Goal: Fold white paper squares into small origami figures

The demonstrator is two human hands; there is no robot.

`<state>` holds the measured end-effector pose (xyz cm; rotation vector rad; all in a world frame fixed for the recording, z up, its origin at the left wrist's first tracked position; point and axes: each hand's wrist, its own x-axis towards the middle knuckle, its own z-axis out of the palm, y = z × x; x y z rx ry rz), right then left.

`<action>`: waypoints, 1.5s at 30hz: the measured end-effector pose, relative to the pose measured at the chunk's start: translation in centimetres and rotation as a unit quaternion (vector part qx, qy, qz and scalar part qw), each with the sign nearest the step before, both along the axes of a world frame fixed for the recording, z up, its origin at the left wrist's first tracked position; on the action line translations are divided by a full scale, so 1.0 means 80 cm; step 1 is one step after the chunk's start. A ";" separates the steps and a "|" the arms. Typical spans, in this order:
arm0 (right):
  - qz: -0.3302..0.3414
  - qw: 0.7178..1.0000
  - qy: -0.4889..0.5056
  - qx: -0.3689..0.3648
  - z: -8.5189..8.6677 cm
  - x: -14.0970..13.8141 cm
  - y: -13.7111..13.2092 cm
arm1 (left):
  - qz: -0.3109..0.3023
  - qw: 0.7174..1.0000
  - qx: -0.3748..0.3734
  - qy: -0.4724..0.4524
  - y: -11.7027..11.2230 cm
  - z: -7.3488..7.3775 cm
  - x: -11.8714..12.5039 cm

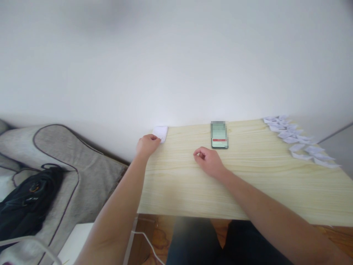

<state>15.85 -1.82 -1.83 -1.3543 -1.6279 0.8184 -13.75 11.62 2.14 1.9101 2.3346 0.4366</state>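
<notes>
At the table's far left corner lies a small stack of white paper [162, 133]. My left hand [149, 144] is at its near edge, thumb and fingers pinched on the paper; how many sheets they grip is hidden. My right hand [209, 160] rests on the table near the middle, its fingers curled in toward the thumb with nothing visible in them. Just beyond it, slightly to the right, a phone [219, 135] lies face up with its screen lit.
Several folded white paper boats [298, 141] stand in rows along the right end of the wooden table [176, 184]. A wall rises behind the table. To the left is a grey sofa [91, 176] with a black bag [30, 202]. A white cable [150, 243] hangs below.
</notes>
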 end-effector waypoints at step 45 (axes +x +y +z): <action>0.038 0.960 0.270 0.070 0.204 0.076 0.024 | -0.302 0.763 0.146 -0.553 -0.097 0.188 0.236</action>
